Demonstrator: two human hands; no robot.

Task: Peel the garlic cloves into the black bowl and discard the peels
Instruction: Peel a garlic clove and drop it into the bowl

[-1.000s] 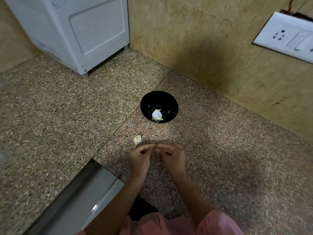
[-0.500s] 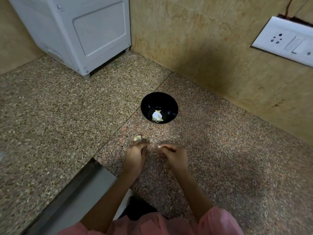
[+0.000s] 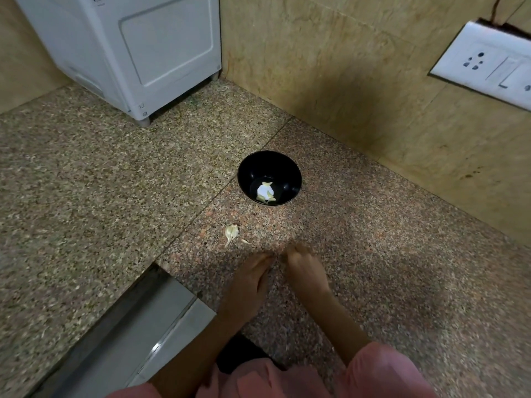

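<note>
Two hands meet low in the head view, the only view we have. The left hand and the right hand sit just above the speckled stone counter. Their fingertips curl in toward each other and almost touch. That is how you would hold a small clove to pull its skin off, so I think peeling is going on. But the hands are blurry and nothing white shows between them, so I cannot tell if they pinch a clove, a bit of skin, or nothing. The black bowl stands a little way beyond the hands, near enough to drop things in. Some pale garlic lies at its bottom, so part of the job looks done. One garlic piece in its papery skin lies on the counter between the bowl and the left hand, handy to grab next. A thin scrap of peel lies just beside it, not yet thrown away. A white machine stands far back, and a wall socket is on the right.
</note>
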